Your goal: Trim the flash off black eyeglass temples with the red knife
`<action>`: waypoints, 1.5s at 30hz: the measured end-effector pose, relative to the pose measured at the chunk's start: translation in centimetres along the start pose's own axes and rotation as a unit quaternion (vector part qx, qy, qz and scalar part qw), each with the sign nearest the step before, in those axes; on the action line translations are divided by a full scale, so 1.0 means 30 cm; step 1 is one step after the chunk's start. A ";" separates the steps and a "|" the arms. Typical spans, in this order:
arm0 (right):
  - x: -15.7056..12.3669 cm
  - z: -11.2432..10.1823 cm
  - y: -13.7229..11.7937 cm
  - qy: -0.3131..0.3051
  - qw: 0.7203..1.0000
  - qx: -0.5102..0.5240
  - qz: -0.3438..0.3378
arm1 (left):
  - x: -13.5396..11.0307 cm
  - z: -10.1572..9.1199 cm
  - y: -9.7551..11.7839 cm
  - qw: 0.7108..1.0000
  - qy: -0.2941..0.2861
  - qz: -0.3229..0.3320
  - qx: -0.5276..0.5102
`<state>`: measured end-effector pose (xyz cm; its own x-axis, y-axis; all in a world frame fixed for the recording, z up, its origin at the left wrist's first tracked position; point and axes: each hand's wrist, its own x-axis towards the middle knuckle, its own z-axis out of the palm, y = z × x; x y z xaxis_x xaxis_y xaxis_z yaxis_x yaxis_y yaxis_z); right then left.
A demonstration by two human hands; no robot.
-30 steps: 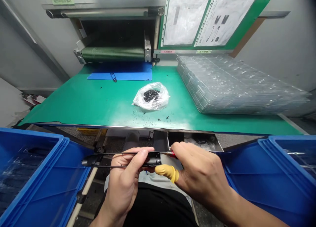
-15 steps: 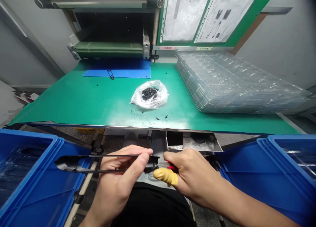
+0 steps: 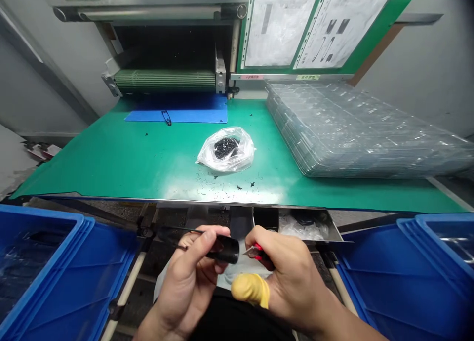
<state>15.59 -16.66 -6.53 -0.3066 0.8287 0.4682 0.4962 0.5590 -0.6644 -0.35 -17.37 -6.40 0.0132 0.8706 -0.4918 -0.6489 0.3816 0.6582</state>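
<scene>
My left hand [image 3: 194,277] is closed around a black plastic part [image 3: 226,250], which has a rounded, tube-like end facing right and thin arms reaching left past my fingers. In my right hand [image 3: 292,272] is a small knife [image 3: 255,252] with a red-and-black handle, its short metal blade pointing left, a little apart from the part's end. A yellow finger cover [image 3: 250,289] sits on my right thumb. Both hands are in front of the table edge, above my lap.
On the green table [image 3: 111,163] lie a clear bag [image 3: 244,155] of black bits, scattered scraps and a stack of clear trays [image 3: 355,138]. A conveyor [image 3: 165,81] stands behind a blue sheet [image 3: 196,109]. Blue bins [image 3: 107,262] flank me; an open drawer [image 3: 333,227] sits below.
My left hand has turned the black part, so its end now faces right and its long arms swing away. The knife blade has come away from the part.
</scene>
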 end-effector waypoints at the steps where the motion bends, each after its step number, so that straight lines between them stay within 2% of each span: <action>1: 0.008 0.008 -0.001 0.019 0.999 -0.029 -0.020 | -0.008 0.015 -0.004 0.999 0.008 -0.035 -0.018; 3: 0.027 0.013 -0.003 0.036 0.995 -0.084 -0.044 | -0.020 0.038 -0.007 0.997 0.019 -0.065 -0.042; 7: 0.048 0.006 0.003 0.055 0.988 -0.132 -0.056 | -0.019 0.058 -0.009 0.997 0.025 -0.062 -0.048; 10: 0.044 0.015 0.008 0.066 0.990 -0.117 -0.040 | -0.011 0.060 -0.022 0.997 0.028 -0.048 -0.059; 13: 0.035 0.033 0.008 0.047 0.998 -0.048 0.008 | 0.004 0.053 -0.038 0.998 0.027 0.013 -0.063; 16: 0.028 0.053 0.002 0.028 0.997 0.039 0.058 | 0.030 0.034 -0.042 0.992 -0.035 0.117 -0.034; 19: 0.018 0.070 -0.010 0.023 0.989 0.108 0.101 | 0.060 0.012 -0.038 0.974 -0.099 0.206 0.004; 21: 0.007 0.078 -0.020 -0.036 0.973 0.185 0.135 | 0.080 0.000 -0.035 0.962 -0.115 0.245 0.025; 23: -0.001 0.081 -0.024 -0.088 0.943 0.269 0.176 | 0.103 -0.009 -0.033 0.955 -0.132 0.263 0.038; 25: 0.001 0.077 -0.016 -0.062 0.918 0.323 0.222 | 0.130 -0.017 -0.030 0.949 -0.170 0.257 0.064; 27: 0.012 0.069 0.010 0.015 0.917 0.318 0.239 | 0.162 -0.024 -0.023 0.946 -0.213 0.218 0.106; 29: 0.028 0.059 0.050 0.083 0.946 0.253 0.185 | 0.193 -0.030 -0.009 0.952 -0.221 0.161 0.134; 31: 0.044 0.047 0.092 0.110 0.979 0.154 0.075 | 0.220 -0.033 0.012 0.964 -0.191 0.122 0.138; 33: 0.060 0.031 0.123 0.078 0.991 0.097 -0.041 | 0.236 -0.034 0.036 0.973 -0.162 0.116 0.120; 35: 0.079 0.005 0.131 0.006 0.989 0.092 -0.112 | 0.242 -0.029 0.056 0.973 -0.176 0.117 0.089; 36: 0.091 -0.012 0.128 -0.024 0.988 0.094 -0.123 | 0.242 -0.025 0.064 0.972 -0.194 0.115 0.072; 38: 0.120 -0.052 0.110 -0.075 0.990 0.067 -0.103 | 0.237 -0.011 0.074 0.963 -0.244 0.106 0.041; 40: 0.149 -0.091 0.089 -0.124 0.989 -0.003 -0.080 | 0.228 0.009 0.076 0.952 -0.292 0.088 0.016; 42: 0.172 -0.118 0.074 -0.177 0.977 -0.074 -0.092 | 0.219 0.028 0.072 0.940 -0.336 0.062 -0.004; 45: 0.187 -0.132 0.065 -0.229 0.962 -0.106 -0.099 | 0.211 0.050 0.064 0.934 -0.357 0.023 -0.006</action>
<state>18.05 -11.04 -2.90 -0.7144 0.6591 0.2350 0.5311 0.7294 -0.4312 -0.37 -10.68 -7.40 0.4857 0.8729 0.0453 -0.6695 0.3382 0.6613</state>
